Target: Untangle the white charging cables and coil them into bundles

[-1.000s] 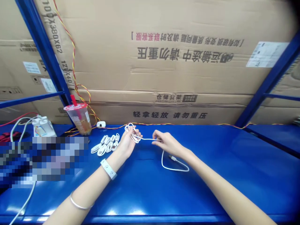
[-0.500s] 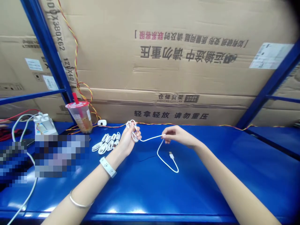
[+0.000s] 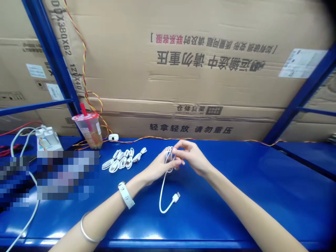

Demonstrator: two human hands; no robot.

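A white USB cable (image 3: 163, 185) is gathered into narrow loops (image 3: 169, 159) between my hands. My left hand (image 3: 160, 168) holds the loops against its fingers, and my right hand (image 3: 189, 154) pinches them from the other side. Its free end hangs toward me and curves across the blue bench, ending in a white connector (image 3: 175, 197) that rests on the surface. To the left of my left hand lies a row of several coiled white cables (image 3: 121, 160), a short distance from it. A white band and a thin metal bangle circle my left wrist and forearm.
The blue workbench (image 3: 231, 182) runs across the view, backed by cardboard cartons and blue shelf uprights. A twisted red-yellow wire follows its back edge. At back left stand a plastic drink cup (image 3: 89, 131) and a white multi-socket charger (image 3: 47, 138) with cables. Pixelated patches hide the front left.
My hands have come together; the right moved left to the left hand. The cable is now gathered in loops between them, and its connector end hangs closer to me. The coiled row looks unchanged.
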